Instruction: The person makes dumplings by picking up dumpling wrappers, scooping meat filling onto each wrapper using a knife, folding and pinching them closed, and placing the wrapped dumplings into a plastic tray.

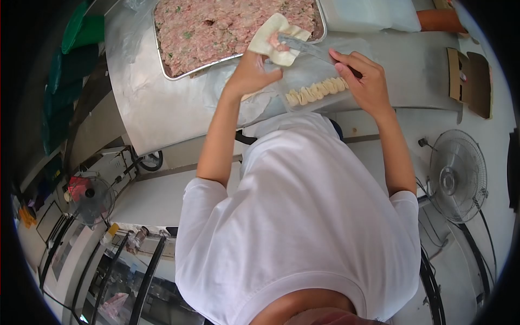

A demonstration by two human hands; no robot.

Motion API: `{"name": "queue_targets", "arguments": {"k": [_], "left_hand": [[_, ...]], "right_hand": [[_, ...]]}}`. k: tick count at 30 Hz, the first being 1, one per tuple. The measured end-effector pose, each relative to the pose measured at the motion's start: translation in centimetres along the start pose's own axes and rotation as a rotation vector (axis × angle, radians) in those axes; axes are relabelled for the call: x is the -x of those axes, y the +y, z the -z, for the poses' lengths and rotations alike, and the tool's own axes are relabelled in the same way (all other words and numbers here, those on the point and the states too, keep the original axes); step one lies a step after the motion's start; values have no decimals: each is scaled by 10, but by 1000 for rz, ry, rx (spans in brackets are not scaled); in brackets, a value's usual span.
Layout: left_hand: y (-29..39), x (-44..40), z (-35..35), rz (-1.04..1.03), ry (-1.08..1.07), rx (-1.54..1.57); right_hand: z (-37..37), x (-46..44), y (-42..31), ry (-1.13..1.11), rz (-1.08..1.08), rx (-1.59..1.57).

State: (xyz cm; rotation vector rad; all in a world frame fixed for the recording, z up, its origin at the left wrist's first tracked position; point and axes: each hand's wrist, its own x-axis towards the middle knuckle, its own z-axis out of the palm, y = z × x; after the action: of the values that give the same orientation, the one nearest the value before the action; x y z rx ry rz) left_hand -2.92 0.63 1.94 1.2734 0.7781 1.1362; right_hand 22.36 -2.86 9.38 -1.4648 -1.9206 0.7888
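On the fingers of my left hand point(252, 76) lies a square, pale dumpling wrapper point(264, 41), its thumb held apart. My right hand point(364, 81) grips the dark handle of a flat metal spreading knife point(307, 47). The blade's tip touches a small dab of pink meat filling point(276, 42) on the wrapper. Just behind the wrapper is a metal tray point(161, 59) heaped with minced meat point(216, 30) flecked with green. A row of folded dumplings point(317, 91) sits in a clear plastic container point(297, 107) between my hands. Below my left hand, more wrappers point(254, 103) are partly hidden.
The steel table point(135, 108) runs under everything. A whitish plastic container point(363, 13) stands at the back right, with another person's arm point(441, 20) beside it. An open cardboard box point(470, 81) is at the right, a standing fan point(457, 176) below it.
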Motion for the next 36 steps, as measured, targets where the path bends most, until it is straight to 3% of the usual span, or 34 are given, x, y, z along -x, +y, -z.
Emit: {"name": "queue_targets", "arguments": {"k": [1,3,4,10,12,15,17,19,20,22,23,25,28,32,34,36], "left_hand": [[-3,-3,8,4,1,0],[-6,-14,22,145,-234,-166],[25,-18,16,-2,-254,-529],[38,-21,2,-56,-142,-745],[38,-17,-9,-42,-134,-777],[25,-13,-14,1,-120,-803],[19,-10,-10,31,-115,-796],[17,-10,-4,258,-92,22],[16,-10,-7,259,-95,25],[14,-10,-17,217,74,701],[12,-12,-19,218,72,699],[6,-19,-22,186,132,1149],[-5,-25,-23,83,75,1249],[-21,-29,-38,209,142,1183],[-23,-30,-63,346,350,671],[-41,-25,-87,344,239,498]], "right_hand": [[1,2,-3,-2,-2,-2],[0,3,-9,-55,89,14],[-1,3,-9,-54,91,14],[4,-1,-17,-1,244,357],[13,-6,-23,-102,255,631],[47,-21,-31,-80,391,609],[80,-33,-29,-105,292,499],[85,-40,-15,-124,190,395],[73,-41,3,-45,93,269],[33,-38,42,59,-65,84],[6,-31,65,78,-128,28],[-37,-10,107,-16,-217,219],[-46,16,108,22,-328,-5],[-22,51,111,256,-397,-330],[1,68,107,388,-445,-380],[20,88,106,462,-515,-402]]}}
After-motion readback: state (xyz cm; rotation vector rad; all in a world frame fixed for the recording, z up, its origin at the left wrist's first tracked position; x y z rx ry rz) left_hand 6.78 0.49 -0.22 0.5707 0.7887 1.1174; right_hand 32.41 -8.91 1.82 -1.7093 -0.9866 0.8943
